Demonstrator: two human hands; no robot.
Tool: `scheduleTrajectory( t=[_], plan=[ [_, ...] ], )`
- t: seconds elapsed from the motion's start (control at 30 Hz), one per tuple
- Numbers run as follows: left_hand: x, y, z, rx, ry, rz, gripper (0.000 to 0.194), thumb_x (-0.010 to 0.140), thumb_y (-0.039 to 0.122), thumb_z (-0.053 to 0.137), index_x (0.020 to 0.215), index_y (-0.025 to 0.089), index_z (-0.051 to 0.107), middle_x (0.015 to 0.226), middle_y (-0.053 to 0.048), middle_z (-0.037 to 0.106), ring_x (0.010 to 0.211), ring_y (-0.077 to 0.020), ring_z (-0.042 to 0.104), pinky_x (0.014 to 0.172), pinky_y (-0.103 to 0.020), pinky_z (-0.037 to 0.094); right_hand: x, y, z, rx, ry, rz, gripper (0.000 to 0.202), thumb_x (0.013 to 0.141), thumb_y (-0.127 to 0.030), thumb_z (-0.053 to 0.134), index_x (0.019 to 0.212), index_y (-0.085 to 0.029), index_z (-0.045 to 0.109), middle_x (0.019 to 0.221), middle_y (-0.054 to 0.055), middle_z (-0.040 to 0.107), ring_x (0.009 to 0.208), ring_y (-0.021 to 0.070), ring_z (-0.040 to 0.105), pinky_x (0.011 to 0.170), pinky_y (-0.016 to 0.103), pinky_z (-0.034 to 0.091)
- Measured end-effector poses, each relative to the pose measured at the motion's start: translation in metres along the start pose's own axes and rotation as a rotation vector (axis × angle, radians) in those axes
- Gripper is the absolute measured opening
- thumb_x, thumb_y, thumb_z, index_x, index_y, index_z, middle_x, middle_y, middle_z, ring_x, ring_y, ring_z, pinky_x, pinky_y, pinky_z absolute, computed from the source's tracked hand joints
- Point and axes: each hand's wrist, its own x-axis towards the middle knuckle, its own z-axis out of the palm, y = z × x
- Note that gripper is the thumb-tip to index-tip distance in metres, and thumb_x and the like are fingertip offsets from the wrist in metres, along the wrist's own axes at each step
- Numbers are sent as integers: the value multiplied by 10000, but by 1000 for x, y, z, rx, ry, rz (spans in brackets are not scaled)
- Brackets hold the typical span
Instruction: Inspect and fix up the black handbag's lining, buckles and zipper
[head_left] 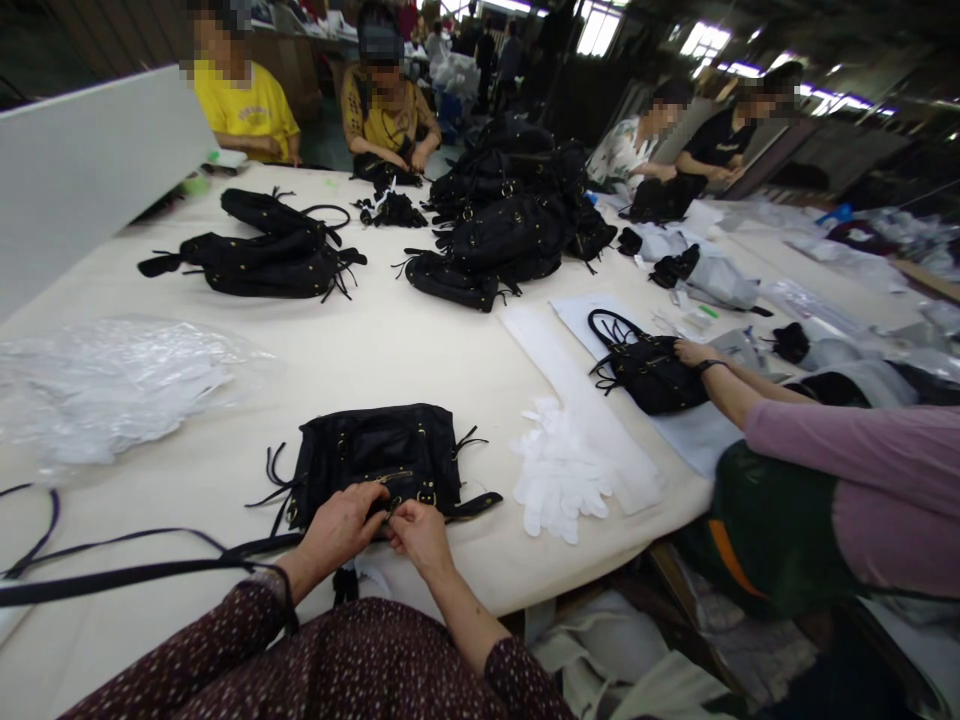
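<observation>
The left hand (pixel 341 528) and the right hand (pixel 420 535) meet fingertip to fingertip, both pinching the near edge of a black handbag (pixel 379 455) lying flat just beyond them. White gloves (pixel 559 475) lie beyond and right of the right hand.

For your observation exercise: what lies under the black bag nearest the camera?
The black bag rests on the cream table. Both hands cover its near edge, hiding anything beneath.

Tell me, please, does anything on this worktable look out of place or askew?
Nothing looks damaged or spilled. Both hands, left hand and right hand, pinch the near edge of a black handbag lying flat. Its long black strap trails loose over the table edge.
</observation>
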Motion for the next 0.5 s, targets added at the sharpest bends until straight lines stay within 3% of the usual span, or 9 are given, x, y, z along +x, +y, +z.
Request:
scheduleTrajectory(
  t=[0.2, 0.5],
  plan=[
    [2, 2, -3, -4, -62, 56, 176, 881, 307, 449, 902, 248, 613, 968, -42, 661, 986, -218, 581, 850, -344, 437, -2, -2, -1, 14, -1, -40, 62, 700, -250, 597, 662, -203, 585, 541, -43, 625, 448, 104, 550, 432, 197, 405],
    [4, 4, -4, 65, -62, 74, 144, 877, 284, 435, 864, 248, 574, 932, -29, 649, 939, -217, 580, 814, -338, 423, -6, -5, -2, 44, -12, -51, 56, 702, -241, 596, 686, -188, 605, 559, -34, 631, 451, 100, 548, 449, 199, 414]
  ],
)
